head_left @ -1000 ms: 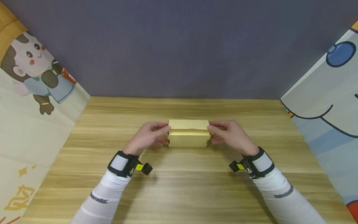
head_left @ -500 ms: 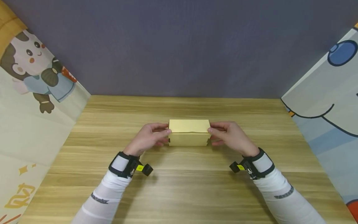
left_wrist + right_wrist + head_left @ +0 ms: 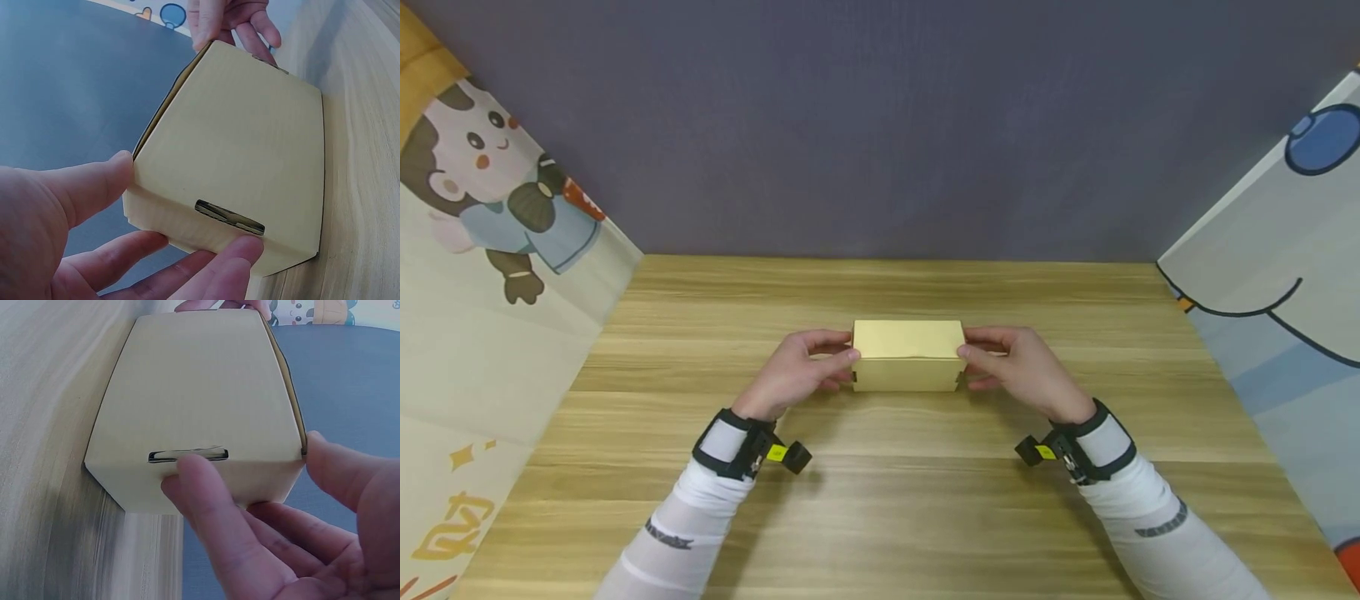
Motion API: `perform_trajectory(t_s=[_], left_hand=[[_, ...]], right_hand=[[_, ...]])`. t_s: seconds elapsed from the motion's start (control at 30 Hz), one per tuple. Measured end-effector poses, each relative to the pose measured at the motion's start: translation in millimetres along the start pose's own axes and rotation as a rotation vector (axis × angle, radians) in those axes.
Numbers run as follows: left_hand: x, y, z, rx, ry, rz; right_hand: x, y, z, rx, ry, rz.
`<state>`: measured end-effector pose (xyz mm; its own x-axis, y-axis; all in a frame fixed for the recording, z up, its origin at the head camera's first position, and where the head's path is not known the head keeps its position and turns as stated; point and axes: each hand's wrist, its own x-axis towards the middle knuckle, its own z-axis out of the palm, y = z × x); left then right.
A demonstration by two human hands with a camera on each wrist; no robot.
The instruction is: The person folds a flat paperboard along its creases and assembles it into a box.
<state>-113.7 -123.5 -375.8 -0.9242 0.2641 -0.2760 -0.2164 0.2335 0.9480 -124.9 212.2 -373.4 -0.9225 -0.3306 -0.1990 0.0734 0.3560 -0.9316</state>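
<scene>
A small yellowish cardboard box (image 3: 908, 339) sits on the wooden table, its lid lowered to the front wall. A thin gap shows along the lid edge in both wrist views. My left hand (image 3: 797, 369) holds the box's left end, thumb at the lid's front corner and fingers along the side. At the opposite end, my right hand (image 3: 1018, 369) grips in the mirrored way. One fingertip lies by a slot (image 3: 230, 217) at the left end; another touches the matching slot (image 3: 189, 455) on the right. The inside of the box is hidden.
The wooden table (image 3: 910, 500) stretches around the box. A dark grey-blue panel (image 3: 887, 125) rises behind it. Cartoon-printed sheets flank the table on the left (image 3: 475, 350) and right (image 3: 1262, 250). Each wrist wears a strapped camera.
The box lid has swung down toward the front, and the wide gap above the front wall has narrowed to a thin line. Both thumbs moved slightly down with it; the box stayed in place.
</scene>
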Motion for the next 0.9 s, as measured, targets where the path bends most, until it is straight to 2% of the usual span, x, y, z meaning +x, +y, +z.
perform_trajectory(t_s=[0.47, 0.73, 0.9], left_hand=[[2.1, 0.3, -1.7, 0.016, -0.003, 0.023], [-0.7, 1.3, 2.6, 0.039, -0.004, 0.024], [-6.6, 6.9, 7.2, 0.032, 0.036, 0.048]], right_hand=[[2.0, 3, 1, -0.001, 0.027, -0.02], [-1.9, 5, 1, 0.028, 0.026, -0.018], [-7.5, 1, 2, 0.019, 0.042, -0.04]])
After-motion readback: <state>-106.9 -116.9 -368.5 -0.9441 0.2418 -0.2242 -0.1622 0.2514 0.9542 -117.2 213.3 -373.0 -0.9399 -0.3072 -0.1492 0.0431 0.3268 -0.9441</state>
